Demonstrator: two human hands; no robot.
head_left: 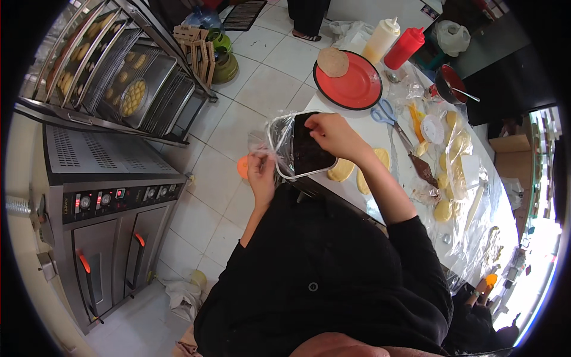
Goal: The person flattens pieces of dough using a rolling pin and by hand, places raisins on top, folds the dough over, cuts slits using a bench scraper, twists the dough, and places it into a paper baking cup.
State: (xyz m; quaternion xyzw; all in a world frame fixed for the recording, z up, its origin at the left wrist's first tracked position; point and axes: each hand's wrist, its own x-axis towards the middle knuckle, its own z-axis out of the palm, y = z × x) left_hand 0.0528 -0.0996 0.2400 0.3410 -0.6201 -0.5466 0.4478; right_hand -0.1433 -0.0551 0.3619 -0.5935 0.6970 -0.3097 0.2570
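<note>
Clear film (284, 141) is covering the left part of a metal-rimmed tray (309, 174), and a dark mass (310, 156) is filling the rest. The tray is sitting right in front of the person's body, by the near left corner of the worktop (360, 120); whether the worktop is bearing its weight is not showing. The left hand (262, 169) is pinching the film at the tray's left edge, thumb and fingers together. The right hand (332, 134) is reaching over the dark mass with its fingers curled in; whether they are gripping a bit of it or only touching it, I cannot tell.

Working well here is probably a matter of keeping the left hand's pinch firm, so that the film is staying taut and not sliding onto the dark mass. The right hand is best taking small, even amounts with the fingertips rather than digging deep. Since the tray is lying so near the edge, pressing lightly is safer, as a hard push could be tipping it. Flat dough pieces (340, 171) are lying just beside the tray, below the right wrist, so keeping that forearm raised is sparing them smudges.
</note>
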